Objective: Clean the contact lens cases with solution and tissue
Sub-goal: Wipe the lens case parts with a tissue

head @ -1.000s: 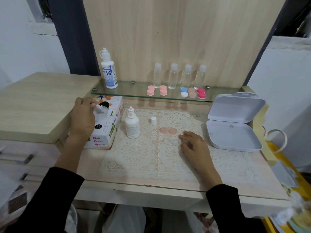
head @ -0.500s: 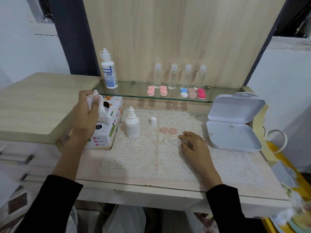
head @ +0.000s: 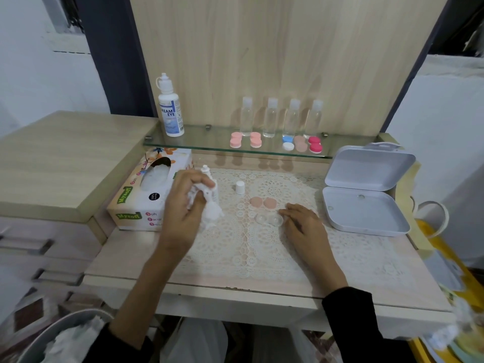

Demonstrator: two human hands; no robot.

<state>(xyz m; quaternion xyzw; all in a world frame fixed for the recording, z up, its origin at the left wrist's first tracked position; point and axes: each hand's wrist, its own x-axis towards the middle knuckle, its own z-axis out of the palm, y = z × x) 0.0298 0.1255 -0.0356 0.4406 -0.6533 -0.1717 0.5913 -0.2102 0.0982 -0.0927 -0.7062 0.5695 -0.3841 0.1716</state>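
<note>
Now the left hand [head: 183, 205] grips a crumpled white tissue [head: 212, 214], fingers and thumb curled round it, above the lace mat [head: 262, 252] and just beside the tissue box [head: 146, 203]. The right hand [head: 305, 226] lies flat and relaxed on the mat, holding nothing. Its fingertips [head: 285, 213] are just beside the clear contact lens case [head: 269, 220]; whether they touch its rim I cannot tell. The case sits open on the surface [head: 125, 260], near the middle of the mat, with two peach caps [head: 263, 203] lying just behind it. A small solution bottle [head: 206, 171] stands partly hidden behind the left hand, and its white cap [head: 240, 187] stands apart to the right.

The step in hand looks like bringing the tissue across to wipe the wells. To do it well, the right hand should pin the case at its edge, since the uneven lace may let so light a piece skate. A corner of the tissue twisted to a point would probably reach the bottom of each well better than the whole wad. Light pressure with a turning motion should lift the solution without leaving shreds, as thin tissue tends to tear when wet. The uncapped bottle stands close to the left hand's likely path and could be knocked over.
</note>
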